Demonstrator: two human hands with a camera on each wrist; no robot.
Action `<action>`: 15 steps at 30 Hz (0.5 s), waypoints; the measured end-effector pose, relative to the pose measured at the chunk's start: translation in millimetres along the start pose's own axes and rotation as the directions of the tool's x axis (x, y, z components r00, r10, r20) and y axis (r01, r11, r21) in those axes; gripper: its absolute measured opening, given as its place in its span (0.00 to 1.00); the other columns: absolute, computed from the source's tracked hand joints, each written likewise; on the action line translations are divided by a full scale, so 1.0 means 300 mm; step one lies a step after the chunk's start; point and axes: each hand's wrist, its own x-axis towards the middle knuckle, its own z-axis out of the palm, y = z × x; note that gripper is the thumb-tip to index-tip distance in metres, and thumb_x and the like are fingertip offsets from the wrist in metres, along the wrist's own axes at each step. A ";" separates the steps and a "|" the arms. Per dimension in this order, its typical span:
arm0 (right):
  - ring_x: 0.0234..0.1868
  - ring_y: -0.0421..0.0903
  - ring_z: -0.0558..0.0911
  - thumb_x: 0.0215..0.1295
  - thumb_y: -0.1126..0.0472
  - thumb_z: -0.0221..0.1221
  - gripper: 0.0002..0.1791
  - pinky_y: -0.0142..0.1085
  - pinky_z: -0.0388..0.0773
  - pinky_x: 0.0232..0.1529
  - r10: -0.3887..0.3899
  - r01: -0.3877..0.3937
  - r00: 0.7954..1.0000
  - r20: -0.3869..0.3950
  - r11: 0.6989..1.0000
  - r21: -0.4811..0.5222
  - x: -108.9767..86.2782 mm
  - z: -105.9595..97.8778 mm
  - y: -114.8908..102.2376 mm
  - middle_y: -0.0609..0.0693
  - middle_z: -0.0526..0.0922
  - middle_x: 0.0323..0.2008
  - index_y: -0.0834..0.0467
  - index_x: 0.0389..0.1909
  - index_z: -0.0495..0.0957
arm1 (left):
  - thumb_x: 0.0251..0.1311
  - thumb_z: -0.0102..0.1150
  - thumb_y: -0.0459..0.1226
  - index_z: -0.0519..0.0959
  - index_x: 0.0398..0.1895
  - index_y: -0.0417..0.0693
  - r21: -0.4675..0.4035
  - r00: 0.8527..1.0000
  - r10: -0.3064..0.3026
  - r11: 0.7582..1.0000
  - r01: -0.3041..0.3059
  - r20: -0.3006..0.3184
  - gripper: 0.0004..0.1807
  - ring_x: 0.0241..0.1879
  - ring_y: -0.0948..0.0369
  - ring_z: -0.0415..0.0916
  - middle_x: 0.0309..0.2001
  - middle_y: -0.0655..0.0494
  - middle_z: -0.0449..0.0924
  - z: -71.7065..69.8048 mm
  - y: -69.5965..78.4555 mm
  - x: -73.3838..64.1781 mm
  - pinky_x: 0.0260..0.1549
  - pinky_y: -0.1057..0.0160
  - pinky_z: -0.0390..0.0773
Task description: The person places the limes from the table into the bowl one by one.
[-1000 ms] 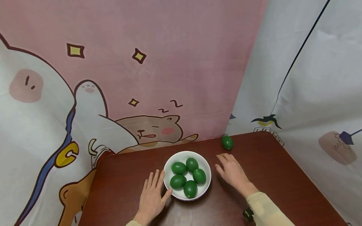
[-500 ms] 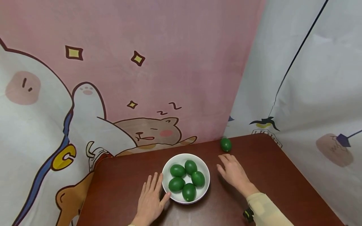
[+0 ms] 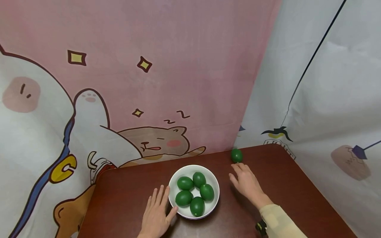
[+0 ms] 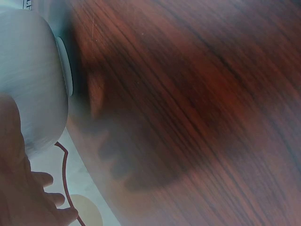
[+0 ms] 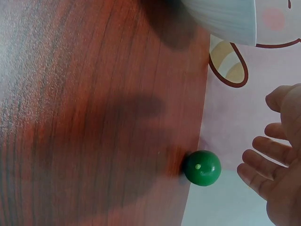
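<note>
A white bowl (image 3: 193, 168) stands on the table with several green limes (image 3: 197, 207) in it. My left hand (image 3: 155, 213) lies along the bowl's left side, fingers straight, thumb at the rim; in the left wrist view the thumb and fingers (image 4: 18, 174) appear beside the bowl wall (image 4: 33, 70). One more lime (image 3: 236, 155) sits near the table's back edge, outside the bowl. Just in front of it hovers my right hand (image 3: 248, 185), fingers extended and holding nothing. The right wrist view shows that lime (image 5: 202, 168) apart from the right hand (image 5: 277, 155).
The brown wooden table (image 3: 125, 195) ends at the back against a pink and white cartoon cloth (image 3: 193, 66). A grey-white cloth (image 3: 333, 99) hangs along the right edge. A dark band (image 3: 261, 228) sits at the right sleeve (image 3: 279, 219).
The head view has shifted slightly, so the scene sits lower and further left. My right hand has come nearer to the lone lime. The left hand stays beside the bowl.
</note>
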 end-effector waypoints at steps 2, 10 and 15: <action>0.53 0.62 0.80 0.65 0.60 0.68 0.24 0.57 0.80 0.55 0.002 -0.002 1.000 -0.004 1.000 0.006 0.005 0.002 0.006 0.65 0.81 0.53 0.69 0.58 0.80 | 0.71 0.53 0.62 0.59 0.82 0.53 0.001 1.000 -0.006 1.000 0.006 0.008 0.42 0.79 0.40 0.53 0.79 0.44 0.58 -0.001 -0.002 0.000 0.70 0.36 0.62; 0.52 0.63 0.80 0.64 0.61 0.68 0.23 0.58 0.81 0.52 0.010 -0.010 0.999 -0.042 1.000 0.012 0.023 0.000 0.026 0.66 0.81 0.52 0.70 0.57 0.81 | 0.71 0.54 0.61 0.57 0.82 0.54 -0.009 1.000 -0.013 1.000 0.014 0.014 0.43 0.79 0.41 0.52 0.80 0.44 0.57 0.015 -0.007 0.001 0.70 0.36 0.61; 0.53 0.64 0.79 0.65 0.61 0.67 0.23 0.58 0.80 0.53 0.033 -0.032 0.999 -0.024 0.999 0.021 0.035 0.001 0.045 0.67 0.80 0.52 0.71 0.57 0.80 | 0.71 0.52 0.63 0.54 0.84 0.56 -0.009 0.998 -0.033 0.999 0.034 0.052 0.44 0.81 0.43 0.48 0.82 0.47 0.53 0.022 -0.012 0.000 0.72 0.36 0.58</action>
